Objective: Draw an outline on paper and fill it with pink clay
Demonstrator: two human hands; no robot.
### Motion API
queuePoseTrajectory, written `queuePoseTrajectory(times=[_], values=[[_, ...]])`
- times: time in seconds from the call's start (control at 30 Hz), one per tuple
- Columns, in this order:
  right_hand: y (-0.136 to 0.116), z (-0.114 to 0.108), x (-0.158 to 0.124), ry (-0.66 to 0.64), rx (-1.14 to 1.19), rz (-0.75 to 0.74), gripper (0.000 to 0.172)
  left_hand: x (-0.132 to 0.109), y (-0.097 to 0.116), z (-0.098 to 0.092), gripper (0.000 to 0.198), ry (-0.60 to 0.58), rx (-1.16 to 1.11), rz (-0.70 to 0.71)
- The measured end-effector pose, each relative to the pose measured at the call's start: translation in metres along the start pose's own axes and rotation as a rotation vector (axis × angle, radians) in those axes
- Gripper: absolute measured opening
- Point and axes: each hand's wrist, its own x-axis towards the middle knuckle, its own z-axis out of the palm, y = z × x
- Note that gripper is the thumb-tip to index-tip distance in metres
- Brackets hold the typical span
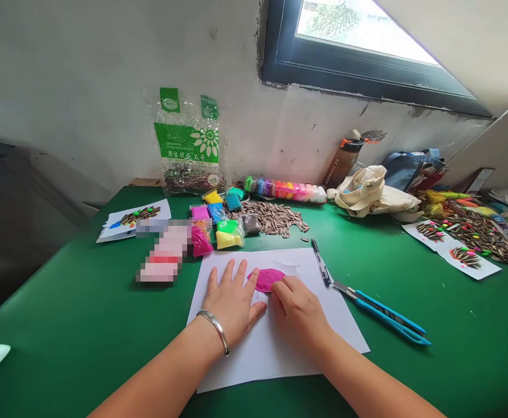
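Near the paper's (280,357) far edge, I judge pink clay (267,280) being flattened: left hand (231,299) splayed, empty; right hand (301,307) curled, hold unclear. Next wants even pressure.

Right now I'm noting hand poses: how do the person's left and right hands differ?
The left hand has its fingers spread; the right hand is curled at the pink patch. The left hand wears a silver bangle at the wrist; the right hand shows none. Both are over white paper.
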Motion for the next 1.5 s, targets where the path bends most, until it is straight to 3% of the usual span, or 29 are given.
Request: queuePoseTrajectory(times=[0.57, 1.37, 1.5], values=[[-0.007, 0.005, 0.008, 0.021, -0.064, -0.024, 0.019, 0.000, 0.001, -0.002, 0.060, 0.013, -0.015, 0.002], [-0.023, 0.003, 0.022, -0.007, -0.017, 0.021, 0.018, -0.003, 0.000, -0.009, 0.059, -0.036, -0.049, -0.006], [-0.016, 0.002, 0.022, -0.003, 0.066, 0.060, 0.018, -0.003, -0.001, -0.008, 0.061, -0.035, -0.056, -0.006]])
